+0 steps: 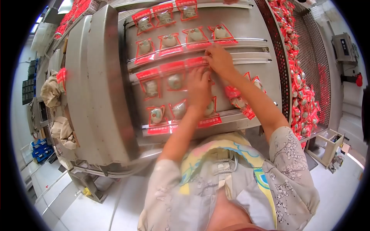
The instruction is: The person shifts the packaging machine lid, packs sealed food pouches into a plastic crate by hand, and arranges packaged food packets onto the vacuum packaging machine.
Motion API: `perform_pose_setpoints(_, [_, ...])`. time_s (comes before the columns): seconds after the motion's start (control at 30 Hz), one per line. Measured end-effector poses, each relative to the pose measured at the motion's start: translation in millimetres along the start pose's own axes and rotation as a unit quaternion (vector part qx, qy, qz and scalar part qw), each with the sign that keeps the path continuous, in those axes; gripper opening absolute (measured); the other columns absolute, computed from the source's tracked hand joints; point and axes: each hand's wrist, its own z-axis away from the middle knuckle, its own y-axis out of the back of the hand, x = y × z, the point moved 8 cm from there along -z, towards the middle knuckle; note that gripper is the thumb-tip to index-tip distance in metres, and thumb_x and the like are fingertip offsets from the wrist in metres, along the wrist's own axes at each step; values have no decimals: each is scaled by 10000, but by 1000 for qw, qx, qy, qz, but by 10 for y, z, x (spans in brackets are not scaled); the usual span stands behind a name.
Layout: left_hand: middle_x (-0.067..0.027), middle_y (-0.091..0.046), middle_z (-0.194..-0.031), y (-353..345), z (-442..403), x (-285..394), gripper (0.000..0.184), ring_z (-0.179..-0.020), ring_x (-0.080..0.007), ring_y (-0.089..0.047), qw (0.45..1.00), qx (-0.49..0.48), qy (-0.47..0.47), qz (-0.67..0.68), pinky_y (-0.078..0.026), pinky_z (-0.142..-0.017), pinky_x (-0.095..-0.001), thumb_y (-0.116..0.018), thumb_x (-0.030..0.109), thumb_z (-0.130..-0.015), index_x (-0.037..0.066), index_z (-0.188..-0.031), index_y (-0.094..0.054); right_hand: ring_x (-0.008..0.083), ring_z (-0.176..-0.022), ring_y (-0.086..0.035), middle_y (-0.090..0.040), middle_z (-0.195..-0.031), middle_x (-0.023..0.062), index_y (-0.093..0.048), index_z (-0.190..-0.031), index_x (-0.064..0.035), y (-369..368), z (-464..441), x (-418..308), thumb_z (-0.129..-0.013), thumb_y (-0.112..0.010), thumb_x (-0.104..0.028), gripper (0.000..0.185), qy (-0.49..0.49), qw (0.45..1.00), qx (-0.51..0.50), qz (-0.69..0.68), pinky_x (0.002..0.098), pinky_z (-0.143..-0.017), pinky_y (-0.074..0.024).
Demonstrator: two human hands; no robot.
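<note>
My left hand (198,87) lies over a clear-and-red plastic egg pouch (197,62), its fingers curled and pressed together on it. At that pouch's upper right, my right hand (219,58) pinches the red edge. Rows of similar pouches lie flat on the metal surface, each with a pale round egg inside. One egg pouch (174,81) is just left of my left hand; another (157,115) lies nearer my body. Part of a pouch is hidden under my left wrist. Beneath my right forearm sits a loose pile of egg pouches (239,101).
Metal sealing bars (239,61) cross the work surface. On the left stands a big steel machine cover (111,84). To the right, a perforated metal trough (314,50) holds many heaped pouches (302,96). Another person's fingers (230,1) show at the top edge.
</note>
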Motion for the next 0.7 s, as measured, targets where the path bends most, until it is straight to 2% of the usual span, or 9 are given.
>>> perform_pose_setpoints(0.07, [-128,-544,-1228,25,-12,46,383,-1183,-340,-465,1000,6,-3,0,-395,-969,-458,-677,36,-695,56,-1071,-603,267,-880,-594,-588,-987,83,-637,-898,-75,83,-27,43,-811,-639,-178,136,11,999,12,-31,373,-742,-479])
perform_pose_setpoints(0.17, [-141,-547,-1211,109,-52,193,387,-1154,-347,-478,999,25,-28,21,-404,-949,-461,-682,36,-700,49,-1077,-596,307,-964,-589,-592,-1096,95,-631,-903,-70,240,25,344,-791,-644,-162,145,-27,988,-99,-111,401,-779,-487])
perform_pose_setpoints(0.27, [-152,-572,-1125,64,11,240,376,-1041,-351,-533,995,37,-23,89,-426,-901,-431,-661,25,-738,38,-1105,-580,296,-996,-589,-586,-1164,92,-654,-933,-66,296,445,603,-803,-624,-169,169,118,954,-223,-160,382,-804,-483])
perform_pose_setpoints(0.3, [-155,-578,-1102,43,7,284,371,-1010,-351,-544,993,30,-12,111,-434,-884,-422,-654,21,-749,36,-1111,-576,289,-974,-590,-585,-1149,85,-672,-936,-60,408,523,563,-791,-635,-181,193,172,956,-192,-142,390,-818,-478])
perform_pose_setpoints(0.4, [-147,-594,-1044,-141,33,351,316,-942,-292,-582,986,14,21,164,-466,-808,-364,-593,-6,-814,26,-1127,-563,277,-962,-569,-596,-1015,93,-674,-931,-53,514,638,705,-809,-630,-111,142,79,964,-249,-41,380,-846,-456])
perform_pose_setpoints(0.5, [-123,-598,-1067,-361,63,333,300,-964,-227,-585,967,-9,90,240,-470,-826,-326,-553,-9,-853,22,-1152,-543,303,-958,-555,-590,-900,92,-679,-911,-67,362,808,781,-798,-628,-114,132,125,928,-346,56,384,-843,-455])
perform_pose_setpoints(0.6, [-105,-584,-1120,-492,89,271,325,-1013,-185,-569,932,-20,172,318,-450,-890,-298,-522,-2,-885,15,-1209,-495,237,-878,-594,-620,-829,56,-680,-945,-61,517,777,901,-835,-619,-132,144,126,966,-219,-58,341,-777,-480])
perform_pose_setpoints(0.63, [-106,-576,-1140,-532,96,222,340,-1028,-182,-563,923,-10,189,334,-442,-910,-294,-517,-1,-890,10,-1228,-476,199,-839,-596,-629,-829,42,-679,-951,-52,538,759,1046,-850,-618,-143,149,31,965,-213,-152,318,-745,-484])
perform_pose_setpoints(0.7, [-109,-555,-1179,-685,126,123,373,-1051,-177,-550,902,3,204,379,-427,-939,-289,-515,5,-901,4,-1266,-437,124,-762,-600,-646,-829,14,-678,-963,-34,547,785,1311,-880,-614,-167,169,-155,912,-191,-328,271,-683,-494])
